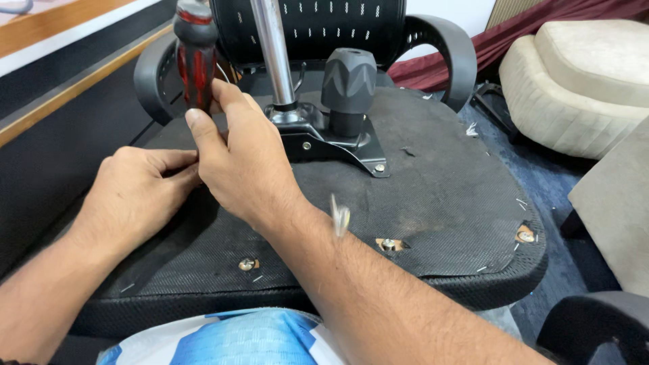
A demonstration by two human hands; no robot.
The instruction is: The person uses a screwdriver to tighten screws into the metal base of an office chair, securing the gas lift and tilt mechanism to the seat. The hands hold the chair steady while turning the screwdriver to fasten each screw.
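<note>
Gripping red-black screwdriver (195,57), right hand (240,159) fingers wrapped; left hand (135,192) curled beside it on seat underside (446,203), open room rightward.

To your right, a cream cushioned seat (581,81) rests on the blue carpet (551,182). A dark red cloth (534,27) lies behind it, against a pale wall (453,10). To your left, a wooden ledge (61,94) runs diagonally. A beige cushion (618,203) occupies the right edge. Lighting is even.

Both forearms are bare to the edge of view, with no sleeves, watch, rings or gloves on the left hand (135,196) or right hand (240,159).
</note>
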